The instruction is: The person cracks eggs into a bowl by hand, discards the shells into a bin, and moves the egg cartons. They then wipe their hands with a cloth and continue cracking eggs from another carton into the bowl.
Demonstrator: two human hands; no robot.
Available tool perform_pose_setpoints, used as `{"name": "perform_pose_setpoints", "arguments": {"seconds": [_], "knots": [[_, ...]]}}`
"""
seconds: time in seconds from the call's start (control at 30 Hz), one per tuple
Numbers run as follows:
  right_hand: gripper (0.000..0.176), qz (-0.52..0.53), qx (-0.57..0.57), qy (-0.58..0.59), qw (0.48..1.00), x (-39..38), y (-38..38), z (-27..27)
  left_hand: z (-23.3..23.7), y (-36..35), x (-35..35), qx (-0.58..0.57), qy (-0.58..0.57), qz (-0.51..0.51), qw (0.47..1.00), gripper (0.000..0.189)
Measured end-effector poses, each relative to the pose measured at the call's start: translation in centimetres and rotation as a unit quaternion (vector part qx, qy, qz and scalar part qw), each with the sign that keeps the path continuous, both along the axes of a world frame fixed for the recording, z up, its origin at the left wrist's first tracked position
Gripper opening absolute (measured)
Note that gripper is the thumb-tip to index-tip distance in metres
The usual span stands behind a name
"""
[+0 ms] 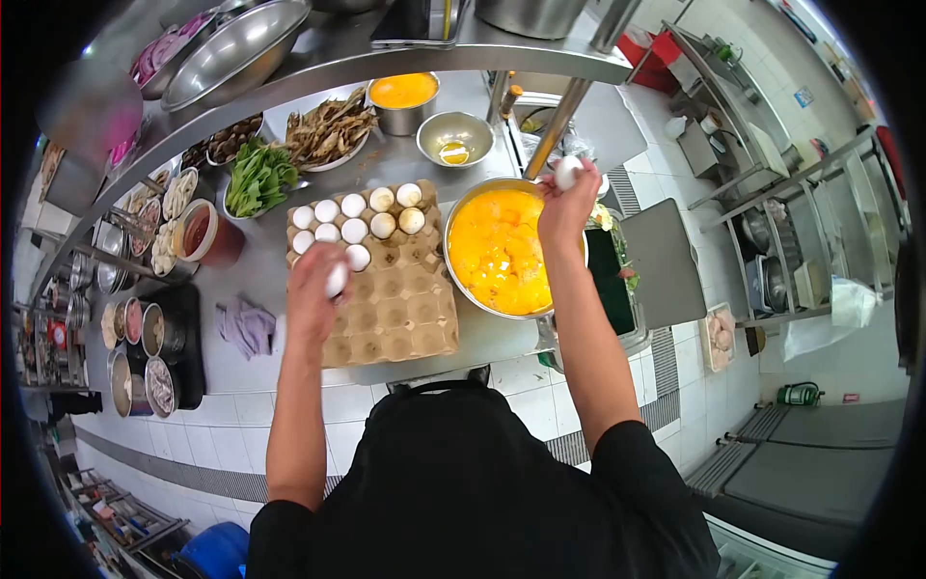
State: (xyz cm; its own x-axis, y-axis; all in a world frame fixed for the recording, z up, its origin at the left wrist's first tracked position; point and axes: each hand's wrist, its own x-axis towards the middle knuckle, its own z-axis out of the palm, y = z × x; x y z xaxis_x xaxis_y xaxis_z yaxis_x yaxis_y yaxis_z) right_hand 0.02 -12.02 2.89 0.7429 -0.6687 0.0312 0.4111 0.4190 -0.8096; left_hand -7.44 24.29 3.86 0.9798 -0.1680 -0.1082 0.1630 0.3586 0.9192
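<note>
My left hand (316, 285) is closed around a white egg above the left edge of the cardboard egg tray (395, 304). Several white eggs (354, 205) fill the far rows of that tray, some with brownish marks; its near rows hold none. On the right, my right hand (569, 207) grips another white egg (568, 172) in its fingertips, over the far right rim of a large metal bowl. Many cracked yolks and egg liquid (497, 251) fill this bowl. Beyond it stands a small metal bowl (473, 130) with a little yellow in the bottom.
A metal pot of orange-yellow liquid (403, 92), leafy greens (260, 179) and a reddish tub (210, 234) stand behind and left. A purple cloth (247, 326) lies on the counter. An overhead steel shelf (386, 63) crosses the back, and a post (559, 125) rises near my right hand.
</note>
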Motion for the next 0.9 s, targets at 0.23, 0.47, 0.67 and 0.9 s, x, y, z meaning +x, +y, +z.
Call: {"name": "perform_pose_setpoints", "arguments": {"seconds": [0.23, 0.47, 0.67, 0.9], "knots": [[0.037, 0.115, -0.022, 0.146, 0.982, 4.6, -3.9, -2.3, 1.1, -15.7, 7.8, 0.171, -0.052, -0.154, 0.972, 0.022], [0.029, 0.305, 0.012, 0.115, 0.945, -3.2, -4.3, 1.1, 1.3, -21.9, 10.6, 0.264, -0.318, -0.158, 0.897, 0.047], [0.037, 0.417, -0.159, 0.178, 0.877, -5.0, -4.7, 0.1, 1.2, -20.9, 10.0, 0.350, -0.280, -0.257, 0.856, 0.033], [0.046, 0.202, -0.558, 0.245, 0.767, -6.9, -4.9, 3.1, 0.8, -19.3, 9.5, 0.456, -0.386, -0.209, 0.774, 0.030]]}}
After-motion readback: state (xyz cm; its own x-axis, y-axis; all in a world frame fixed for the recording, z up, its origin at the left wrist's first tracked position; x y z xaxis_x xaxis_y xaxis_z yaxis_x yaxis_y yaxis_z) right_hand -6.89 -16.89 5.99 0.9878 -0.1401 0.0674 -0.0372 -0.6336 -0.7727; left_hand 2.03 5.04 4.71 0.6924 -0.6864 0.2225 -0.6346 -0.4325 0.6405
